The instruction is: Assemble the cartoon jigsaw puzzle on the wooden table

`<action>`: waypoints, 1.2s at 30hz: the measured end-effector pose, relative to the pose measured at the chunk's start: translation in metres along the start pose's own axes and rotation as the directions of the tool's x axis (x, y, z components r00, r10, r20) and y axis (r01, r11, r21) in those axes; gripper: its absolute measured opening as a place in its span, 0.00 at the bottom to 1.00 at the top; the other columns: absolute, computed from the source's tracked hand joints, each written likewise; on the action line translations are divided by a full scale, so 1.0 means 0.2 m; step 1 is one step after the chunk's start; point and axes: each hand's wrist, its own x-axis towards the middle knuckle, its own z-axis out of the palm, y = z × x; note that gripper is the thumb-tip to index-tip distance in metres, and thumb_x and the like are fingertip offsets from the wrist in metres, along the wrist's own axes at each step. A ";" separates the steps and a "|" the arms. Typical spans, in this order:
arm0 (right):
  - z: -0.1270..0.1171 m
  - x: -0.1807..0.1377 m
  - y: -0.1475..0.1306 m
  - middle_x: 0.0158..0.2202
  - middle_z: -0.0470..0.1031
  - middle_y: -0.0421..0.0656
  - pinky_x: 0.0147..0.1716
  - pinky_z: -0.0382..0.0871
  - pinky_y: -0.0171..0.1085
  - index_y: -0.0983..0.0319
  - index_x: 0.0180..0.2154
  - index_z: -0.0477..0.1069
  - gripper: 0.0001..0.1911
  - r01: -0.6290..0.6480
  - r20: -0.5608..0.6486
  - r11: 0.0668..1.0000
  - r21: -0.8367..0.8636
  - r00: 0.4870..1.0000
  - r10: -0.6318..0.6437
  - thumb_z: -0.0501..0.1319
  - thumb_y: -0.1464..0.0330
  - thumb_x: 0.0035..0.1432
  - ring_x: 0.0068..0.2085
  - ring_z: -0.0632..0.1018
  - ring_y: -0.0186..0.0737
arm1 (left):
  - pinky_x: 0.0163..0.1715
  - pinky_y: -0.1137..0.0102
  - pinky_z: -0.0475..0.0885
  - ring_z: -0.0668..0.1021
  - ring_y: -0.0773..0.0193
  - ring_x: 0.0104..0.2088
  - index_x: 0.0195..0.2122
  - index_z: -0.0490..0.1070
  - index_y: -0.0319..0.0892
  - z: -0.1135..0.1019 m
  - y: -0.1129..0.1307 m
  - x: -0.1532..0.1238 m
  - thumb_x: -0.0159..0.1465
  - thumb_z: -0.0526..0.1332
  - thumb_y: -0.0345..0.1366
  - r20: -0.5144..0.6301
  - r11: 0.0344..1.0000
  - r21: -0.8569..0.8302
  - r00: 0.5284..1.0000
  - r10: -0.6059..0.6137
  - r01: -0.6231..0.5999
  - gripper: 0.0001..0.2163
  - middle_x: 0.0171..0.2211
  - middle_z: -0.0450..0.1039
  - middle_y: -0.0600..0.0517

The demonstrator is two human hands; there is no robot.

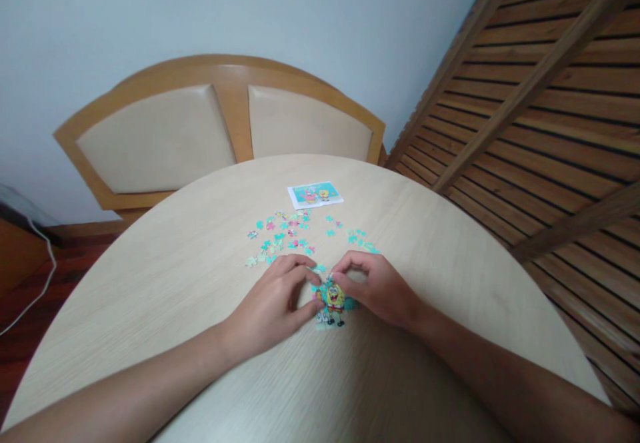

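A partly joined jigsaw puzzle (334, 302) lies flat near the table's front, showing a yellow square cartoon figure on turquoise. At its left edge rests my left hand (280, 296), thumb and index finger apart and curved, their tips touching the joined pieces. My right hand (373, 286) is at the puzzle's top edge, thumb and index finger pinched together on a small puzzle piece (330, 278), mostly hidden by the fingertips. Loose puzzle pieces (279, 238) in turquoise, pink and pale green are scattered beyond my left hand. Another group of loose pieces (357, 236) lies beyond the right.
A printed picture card (316, 194) with a pink and a yellow figure lies past the pieces on the round wooden table (425, 230). Behind the table stands a cushioned chair back (240, 70). Wooden slats (540, 96) rise on the right; a white cable (50, 263) hangs at left.
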 end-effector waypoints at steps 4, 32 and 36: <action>-0.01 0.02 0.04 0.28 0.80 0.41 0.33 0.74 0.35 0.61 0.28 0.73 0.07 -0.059 -0.038 0.998 0.039 0.997 0.061 0.63 0.65 0.55 0.31 0.79 0.38 | 0.57 0.51 0.69 0.73 0.50 0.56 0.49 0.72 0.44 -0.01 0.00 -0.01 0.65 0.64 0.37 0.061 0.986 0.161 0.997 0.040 -0.050 0.12 0.55 0.71 0.44; -0.03 0.02 0.05 0.32 0.82 0.40 0.40 0.71 0.37 0.60 0.33 0.79 0.04 0.089 0.069 0.975 -0.204 0.995 -0.076 0.65 0.71 0.56 0.35 0.80 0.38 | 0.58 0.48 0.70 0.75 0.45 0.57 0.54 0.72 0.44 -0.08 0.10 -0.03 0.69 0.61 0.44 0.317 0.901 0.332 0.933 0.170 -0.277 0.16 0.57 0.74 0.43; -0.03 0.01 0.05 0.31 0.82 0.40 0.38 0.71 0.36 0.60 0.33 0.79 0.04 0.061 0.081 0.984 -0.167 0.996 -0.048 0.64 0.70 0.56 0.34 0.80 0.37 | 0.58 0.48 0.70 0.75 0.45 0.57 0.52 0.74 0.45 -0.08 0.10 -0.03 0.69 0.61 0.44 0.329 0.899 0.330 0.928 0.177 -0.288 0.14 0.57 0.73 0.43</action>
